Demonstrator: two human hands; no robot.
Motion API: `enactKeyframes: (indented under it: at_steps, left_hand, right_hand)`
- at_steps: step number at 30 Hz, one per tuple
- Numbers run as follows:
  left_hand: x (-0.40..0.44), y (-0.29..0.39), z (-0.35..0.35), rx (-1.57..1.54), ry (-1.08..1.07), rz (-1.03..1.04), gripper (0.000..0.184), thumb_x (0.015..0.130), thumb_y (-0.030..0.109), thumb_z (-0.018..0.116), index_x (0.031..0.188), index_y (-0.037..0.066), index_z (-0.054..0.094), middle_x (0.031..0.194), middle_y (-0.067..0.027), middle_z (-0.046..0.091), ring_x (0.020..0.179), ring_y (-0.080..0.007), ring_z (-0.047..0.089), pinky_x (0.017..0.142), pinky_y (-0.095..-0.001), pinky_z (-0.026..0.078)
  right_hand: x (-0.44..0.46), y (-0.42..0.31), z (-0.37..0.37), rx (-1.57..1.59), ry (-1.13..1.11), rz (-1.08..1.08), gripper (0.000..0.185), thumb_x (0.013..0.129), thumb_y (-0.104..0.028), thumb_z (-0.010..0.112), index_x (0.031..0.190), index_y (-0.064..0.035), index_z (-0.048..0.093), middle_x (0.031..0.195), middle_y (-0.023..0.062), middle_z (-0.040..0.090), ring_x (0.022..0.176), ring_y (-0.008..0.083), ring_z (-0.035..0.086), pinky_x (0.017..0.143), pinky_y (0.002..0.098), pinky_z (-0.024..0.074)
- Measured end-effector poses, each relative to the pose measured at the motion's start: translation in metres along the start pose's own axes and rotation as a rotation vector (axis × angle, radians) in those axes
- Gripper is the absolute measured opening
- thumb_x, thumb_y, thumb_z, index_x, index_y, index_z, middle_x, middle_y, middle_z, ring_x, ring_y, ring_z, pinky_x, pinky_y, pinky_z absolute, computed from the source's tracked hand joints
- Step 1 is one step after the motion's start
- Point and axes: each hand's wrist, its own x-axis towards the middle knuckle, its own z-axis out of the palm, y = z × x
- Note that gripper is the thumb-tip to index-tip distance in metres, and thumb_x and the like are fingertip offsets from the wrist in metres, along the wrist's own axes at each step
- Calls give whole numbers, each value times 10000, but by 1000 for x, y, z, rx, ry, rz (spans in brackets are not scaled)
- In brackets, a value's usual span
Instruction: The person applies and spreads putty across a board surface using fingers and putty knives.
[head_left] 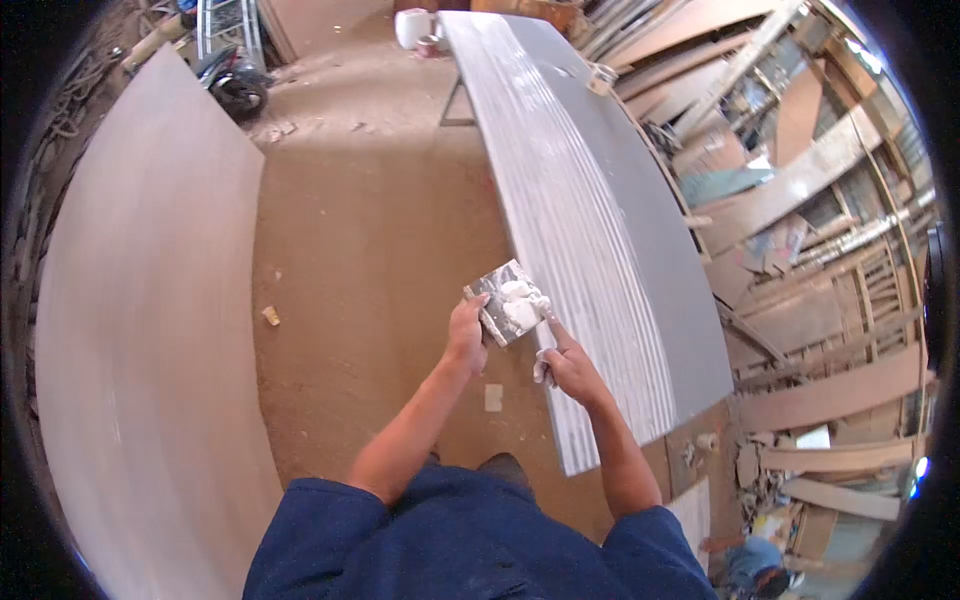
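Observation:
My left hand (pixel 468 335) grips the edge of a square, dark putty board (pixel 493 318), its thumb over the top face. A heap of white putty (pixel 520 303) lies on the board. My right hand (pixel 570 368) is closed around what looks like a putty knife (pixel 545 309), mostly hidden by the fingers, its tip at the putty. White smears mark the right fingers. Just beyond and below my hands is a long grey panel (pixel 640 240) with white ridged stripes (pixel 560 200) along its near side.
A long pale panel (pixel 150 330) stands on the left. Stacked boards and scrap wood (pixel 830 210) crowd the right side. A small cup (pixel 271 316) lies on the brown floor (pixel 370 250). White containers (pixel 411 28) stand at the back. Another person (pixel 752 562) is at lower right.

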Motion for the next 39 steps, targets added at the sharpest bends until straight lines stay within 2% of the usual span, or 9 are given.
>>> enactKeyframes:
  at_steps: [5,14,19,22,24,27,29,31,39]
  left_hand:
    - [52,79,-20,-3,142,135,194,909,168,521,1047,37,563,933,-73,654,809,-183,661,741,-334,558]
    - [177,149,-23,15,207,262,305,921,184,467,1162,13,541,1106,-101,636,987,-229,635,893,-367,503]
    - [260,218,38,-147,146,327,354,945,189,439,1247,11,496,1242,-119,570,1130,-238,564,984,-385,447]
    - [313,259,77,-194,97,368,343,948,188,439,1232,7,502,1221,-113,587,1108,-244,581,985,-390,457]
    - [339,268,85,-251,103,384,339,948,186,439,1227,6,504,1214,-110,592,1098,-245,587,981,-391,463]
    - [393,290,99,-299,135,378,300,942,213,469,1178,36,525,1174,-98,606,1060,-219,601,925,-384,501]
    - [416,307,120,-188,294,313,267,931,224,494,1125,49,549,1133,-92,622,983,-205,632,825,-359,550]
    - [437,316,125,-157,306,329,253,925,220,501,1103,49,556,1095,-87,630,943,-200,639,793,-350,560]
    - [545,376,108,-124,276,301,180,893,159,537,1027,44,572,976,-70,636,832,-189,641,742,-347,576]
  right_hand:
    - [85,-76,35,-1100,77,-204,656,838,-166,529,1435,-42,285,704,233,634,662,347,648,626,464,503]
    - [266,-120,22,-1374,47,-357,638,795,-193,580,1341,81,398,731,181,665,676,347,658,622,452,512]
    - [356,-215,-38,-1231,100,-318,595,820,-186,560,1347,51,420,758,201,664,715,326,666,660,436,516]
    - [408,-255,-78,-696,-14,-490,609,838,-159,544,1408,-26,378,769,160,667,662,272,649,628,377,517]
    - [429,-266,-78,405,-317,-428,664,854,-105,486,1482,-130,271,745,98,628,608,191,586,581,319,486]
    - [474,-277,-64,549,-451,-534,709,866,-65,425,1516,-167,161,727,50,582,601,135,534,563,270,456]
    - [505,-287,-63,498,-465,-494,759,844,-59,454,1520,-160,121,670,71,571,569,161,533,553,312,449]
    - [532,-288,-63,-156,-246,-730,809,803,-43,510,1513,-137,134,615,103,547,531,216,522,563,357,447]
    - [651,-307,-62,-600,-41,-795,810,780,-151,641,1482,-139,237,663,158,581,614,356,579,604,451,464]
